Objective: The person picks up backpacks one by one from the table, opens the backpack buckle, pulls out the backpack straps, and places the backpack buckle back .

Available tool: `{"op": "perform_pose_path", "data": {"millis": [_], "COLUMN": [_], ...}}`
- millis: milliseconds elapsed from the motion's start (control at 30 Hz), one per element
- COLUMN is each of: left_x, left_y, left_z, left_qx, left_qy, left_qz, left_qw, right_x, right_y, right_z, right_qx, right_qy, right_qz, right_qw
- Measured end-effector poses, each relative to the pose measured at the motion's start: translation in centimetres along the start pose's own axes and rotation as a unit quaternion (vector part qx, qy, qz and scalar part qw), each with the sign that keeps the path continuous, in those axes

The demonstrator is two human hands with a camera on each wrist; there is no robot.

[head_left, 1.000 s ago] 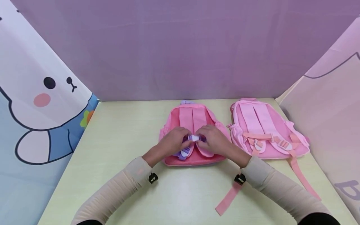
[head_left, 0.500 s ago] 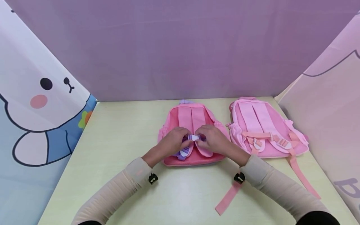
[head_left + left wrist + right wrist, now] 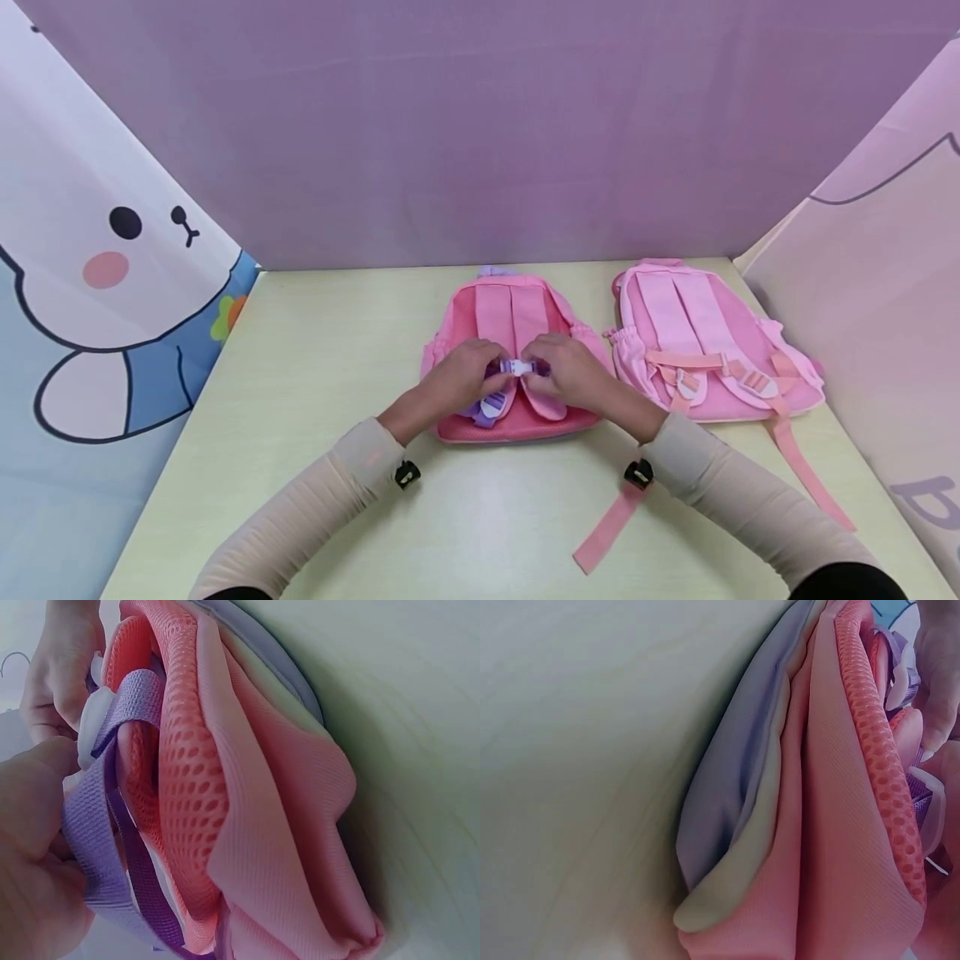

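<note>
A pink backpack [image 3: 517, 325] lies back-up in the middle of the pale green table [image 3: 337, 350], its straps facing me. Both hands meet over its chest strap. My left hand [image 3: 459, 377] pinches the left half of the white buckle [image 3: 517, 367] and its purple webbing [image 3: 97, 847]. My right hand [image 3: 567, 372] pinches the buckle's right half. In the left wrist view the coral mesh back panel [image 3: 187, 802] bulges beside the purple strap. The right wrist view shows the backpack's [image 3: 832, 825] pink, purple and mesh layers from the side.
A second pink backpack [image 3: 708, 342] lies back-up to the right, its long pink straps [image 3: 806, 471] trailing toward the table's front edge. A loose pink strap end [image 3: 607, 529] lies under my right forearm. Printed fabric walls enclose the table on three sides.
Almost nothing has moved; both hands stay on the buckle, with the two halves pressed slightly closer together.
</note>
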State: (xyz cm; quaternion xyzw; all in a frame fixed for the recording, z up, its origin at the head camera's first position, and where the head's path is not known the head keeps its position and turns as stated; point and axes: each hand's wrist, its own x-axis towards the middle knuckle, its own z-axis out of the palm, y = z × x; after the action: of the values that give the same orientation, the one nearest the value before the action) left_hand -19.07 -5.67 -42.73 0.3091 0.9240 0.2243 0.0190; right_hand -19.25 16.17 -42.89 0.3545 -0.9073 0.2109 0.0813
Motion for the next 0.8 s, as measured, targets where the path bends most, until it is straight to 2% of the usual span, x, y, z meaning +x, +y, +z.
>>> {"op": "perform_pose_path", "data": {"millis": [400,800], "left_x": [-0.23,-0.45], "left_y": [-0.65,-0.9], "left_z": [-0.08,-0.51], "left_qx": [-0.026,-0.027], "left_qy": [-0.001,0.005], "left_qz": [0.022,0.022], "left_qw": [0.9994,0.9994], "right_x": [-0.08,-0.08], "right_y": [0.4,0.25], "right_z": [0.01,-0.13], "right_qx": [0.003,0.011], "right_qy": [0.001,-0.008], "right_qz": [-0.018,0.009], "right_qw": [1.0,1.0]}}
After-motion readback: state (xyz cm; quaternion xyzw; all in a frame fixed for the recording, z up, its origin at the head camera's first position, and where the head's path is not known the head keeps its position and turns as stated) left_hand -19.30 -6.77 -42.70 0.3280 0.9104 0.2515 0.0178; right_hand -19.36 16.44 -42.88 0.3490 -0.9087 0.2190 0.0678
